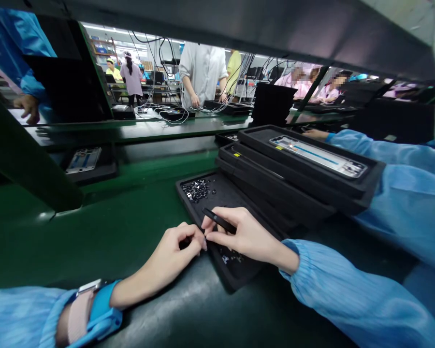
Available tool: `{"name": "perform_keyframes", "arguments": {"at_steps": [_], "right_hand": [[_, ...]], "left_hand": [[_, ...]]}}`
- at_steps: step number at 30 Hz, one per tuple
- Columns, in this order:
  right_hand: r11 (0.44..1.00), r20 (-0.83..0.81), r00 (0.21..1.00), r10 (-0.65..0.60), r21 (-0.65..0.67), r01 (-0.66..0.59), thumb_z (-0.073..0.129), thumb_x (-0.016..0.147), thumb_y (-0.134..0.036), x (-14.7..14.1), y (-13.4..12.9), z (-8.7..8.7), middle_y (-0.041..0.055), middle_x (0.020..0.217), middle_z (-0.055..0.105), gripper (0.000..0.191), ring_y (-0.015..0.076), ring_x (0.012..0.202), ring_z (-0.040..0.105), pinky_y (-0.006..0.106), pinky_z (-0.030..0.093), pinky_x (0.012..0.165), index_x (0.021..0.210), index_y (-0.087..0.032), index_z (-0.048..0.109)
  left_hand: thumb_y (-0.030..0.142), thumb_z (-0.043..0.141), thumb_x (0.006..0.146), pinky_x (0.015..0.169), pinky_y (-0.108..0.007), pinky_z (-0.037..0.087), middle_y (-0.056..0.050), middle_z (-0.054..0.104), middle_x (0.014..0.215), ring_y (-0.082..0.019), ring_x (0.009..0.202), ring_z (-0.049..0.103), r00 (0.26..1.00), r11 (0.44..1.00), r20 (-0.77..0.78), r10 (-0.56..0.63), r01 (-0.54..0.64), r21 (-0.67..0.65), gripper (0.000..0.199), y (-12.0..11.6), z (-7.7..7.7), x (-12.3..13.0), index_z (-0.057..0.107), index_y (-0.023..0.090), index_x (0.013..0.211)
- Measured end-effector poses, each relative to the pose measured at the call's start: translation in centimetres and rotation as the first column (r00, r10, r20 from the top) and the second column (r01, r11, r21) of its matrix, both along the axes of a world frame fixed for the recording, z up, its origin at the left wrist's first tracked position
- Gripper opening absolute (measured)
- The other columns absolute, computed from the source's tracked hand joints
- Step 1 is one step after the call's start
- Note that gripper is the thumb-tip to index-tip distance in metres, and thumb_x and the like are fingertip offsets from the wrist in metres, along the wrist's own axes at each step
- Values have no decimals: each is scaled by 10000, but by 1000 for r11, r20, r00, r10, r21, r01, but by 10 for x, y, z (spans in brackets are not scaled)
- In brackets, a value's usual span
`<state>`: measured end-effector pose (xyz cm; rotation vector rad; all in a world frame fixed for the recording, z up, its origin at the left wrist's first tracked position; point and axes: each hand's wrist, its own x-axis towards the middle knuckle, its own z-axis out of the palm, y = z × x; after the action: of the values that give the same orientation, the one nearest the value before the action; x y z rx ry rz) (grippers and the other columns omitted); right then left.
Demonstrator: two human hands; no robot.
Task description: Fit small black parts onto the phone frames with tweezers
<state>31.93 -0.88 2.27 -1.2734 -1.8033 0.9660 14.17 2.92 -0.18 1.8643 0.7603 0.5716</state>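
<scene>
**Head view: two bare hands working over a black tray (223, 200) of small parts**
The right hand (244, 237) was clenched on slim black tweezers (219, 220), held between thumb and fingers above the tray. The left hand (170, 246) was curled at the tray's near edge, its fingertips (199, 243) drawn together; cannot tell if they held anything. Small black parts (196, 190) were heaped at the tray's far end, with more near its front, just under the right hand. Stacked black trays (293, 176) sat just right of the tray, the top one holding a phone frame (318, 155). A green bench (94, 237) ran left of the tray.
</scene>
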Motion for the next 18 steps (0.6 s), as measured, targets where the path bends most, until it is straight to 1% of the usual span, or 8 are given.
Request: {"name": "perform_keyframes", "arguments": {"at_steps": [3, 8, 12, 15, 18], "right_hand": [[1000, -15, 1000, -13, -25, 12, 589, 756, -161, 0, 0, 1, -10, 718, 596, 73, 59, 531, 498, 170, 412, 496, 825, -137, 590], [997, -67, 998, -17, -80, 12, 605, 742, -167, 1, 1, 6, -9, 720, 579, 74, 44, 487, 457, 168, 397, 465, 799, -131, 574], [994, -92, 996, -17, -109, 7, 625, 738, -202, 3, 1, 7, -23, 660, 550, 117, 42, 440, 444, 174, 392, 440, 813, -130, 570], [995, -81, 997, -6, -103, -2, 619, 744, -199, 3, 0, 5, -36, 616, 538, 105, 48, 442, 454, 172, 396, 445, 816, -138, 573], [997, -77, 997, -23, -82, 17, 605, 752, -176, 1, -1, 3, -51, 587, 525, 76, 38, 433, 437, 164, 389, 453, 810, -144, 567]], "left_hand": [[305, 436, 808, 675, -271, 360, 6, 521, 654, -155, 694, 488, 1000, 1000, -1, 3, -3, 5, 235, 0, 1, 0, 540, 164, 651], [298, 442, 795, 678, -276, 362, 1, 526, 659, -158, 692, 492, 1000, 1000, -13, 18, -18, 19, 225, 0, 0, 0, 549, 161, 653], [289, 449, 794, 665, -269, 362, 1, 534, 657, -154, 684, 493, 1000, 999, -11, 26, -25, 22, 219, 0, -1, 1, 546, 161, 645], [278, 455, 803, 670, -257, 365, 6, 540, 660, -146, 685, 496, 1000, 1000, 6, 18, -18, 2, 214, 0, 0, 1, 543, 161, 647], [280, 461, 810, 652, -242, 363, 12, 532, 643, -135, 664, 490, 1000, 999, 24, 11, -10, -46, 216, 1, 1, 2, 542, 159, 651]]}}
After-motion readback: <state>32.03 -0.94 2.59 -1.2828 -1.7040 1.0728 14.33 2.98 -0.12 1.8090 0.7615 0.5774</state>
